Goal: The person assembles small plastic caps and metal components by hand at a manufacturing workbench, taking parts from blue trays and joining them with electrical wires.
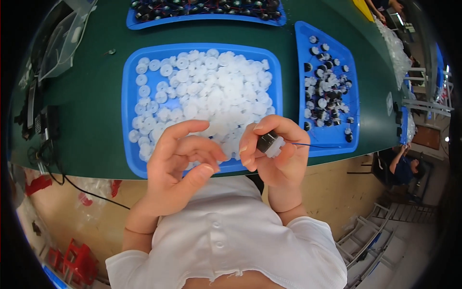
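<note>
Clearly the work sits in the right hand, whose fingers are curled tight around a small black cylindrical part with a white plastic cap at its lower end and a thin blue wire trailing off to the right. The piece is held in the air over the near rim of the big blue tray, just in front of the heap of white plastic gears. The left hand hovers beside it, fingers loosely bent and thumb stretched toward the forefinger; whether a small white piece is pinched there I cannot tell. To seat the white cap well, my judgement is that it should be kept square to the black body and pressed evenly with the thumb, not from one edge, while the wire is left slack and clear of the joint. Holding the piece low over the tray seems wise, so anything that slips lands among the gears and not on the green tabletop. The smaller blue tray of black-and-white pieces lies close on the right.
</note>
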{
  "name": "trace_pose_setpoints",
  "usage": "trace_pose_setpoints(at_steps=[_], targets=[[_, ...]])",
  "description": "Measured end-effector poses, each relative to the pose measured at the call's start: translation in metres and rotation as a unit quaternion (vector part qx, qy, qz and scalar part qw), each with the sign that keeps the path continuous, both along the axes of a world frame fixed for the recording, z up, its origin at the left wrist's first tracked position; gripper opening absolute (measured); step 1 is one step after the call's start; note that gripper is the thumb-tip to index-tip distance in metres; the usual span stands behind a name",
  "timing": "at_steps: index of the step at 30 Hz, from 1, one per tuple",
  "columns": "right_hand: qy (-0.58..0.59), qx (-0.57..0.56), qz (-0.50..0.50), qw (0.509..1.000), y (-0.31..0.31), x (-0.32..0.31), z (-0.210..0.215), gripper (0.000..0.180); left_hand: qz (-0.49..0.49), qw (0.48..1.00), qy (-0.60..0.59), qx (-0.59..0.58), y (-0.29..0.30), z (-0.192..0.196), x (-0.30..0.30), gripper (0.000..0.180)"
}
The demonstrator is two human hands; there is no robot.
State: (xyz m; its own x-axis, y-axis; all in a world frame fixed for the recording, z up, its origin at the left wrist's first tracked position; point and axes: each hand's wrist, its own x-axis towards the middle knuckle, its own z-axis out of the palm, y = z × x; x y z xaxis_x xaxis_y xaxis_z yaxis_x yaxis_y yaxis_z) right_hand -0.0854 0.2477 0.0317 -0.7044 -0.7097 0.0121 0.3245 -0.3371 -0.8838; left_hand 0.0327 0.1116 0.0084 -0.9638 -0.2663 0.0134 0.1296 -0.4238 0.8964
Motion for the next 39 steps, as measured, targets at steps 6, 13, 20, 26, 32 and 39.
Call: trace_pose_setpoints(at_steps=[6, 13, 20, 26, 32, 39], targets=[[-0.027, -0.023, 0.01, 0.999, 0.004, -0.001, -0.001, 0.054, -0.001, 1.0, -0.017, -0.019, 0.003, 0.001, -0.001, 0.044], [0.007, -0.037, -0.018, 0.999, 0.006, 0.0, 0.002, 0.049, 0.0, 0.999, -0.027, -0.018, 0.005, 0.002, 0.001, 0.044], [0.433, 0.027, -0.054, 0.899, -0.001, -0.003, 0.005, 0.027, 0.0, 0.994, -0.04, 0.105, 0.008, 0.014, -0.001, 0.046], [0.638, 0.084, -0.062, 0.763, -0.008, -0.003, 0.007, 0.031, -0.032, 0.979, -0.024, 0.202, 0.0, 0.02, -0.014, 0.049], [0.581, 0.147, -0.017, 0.8, -0.014, -0.006, 0.017, 0.031, -0.099, 0.95, -0.009, 0.297, -0.003, 0.002, -0.017, 0.051], [0.604, 0.19, -0.083, 0.77, 0.013, -0.029, 0.015, 0.034, 0.091, 0.98, 0.039, -0.17, -0.016, 0.006, -0.018, 0.04]])
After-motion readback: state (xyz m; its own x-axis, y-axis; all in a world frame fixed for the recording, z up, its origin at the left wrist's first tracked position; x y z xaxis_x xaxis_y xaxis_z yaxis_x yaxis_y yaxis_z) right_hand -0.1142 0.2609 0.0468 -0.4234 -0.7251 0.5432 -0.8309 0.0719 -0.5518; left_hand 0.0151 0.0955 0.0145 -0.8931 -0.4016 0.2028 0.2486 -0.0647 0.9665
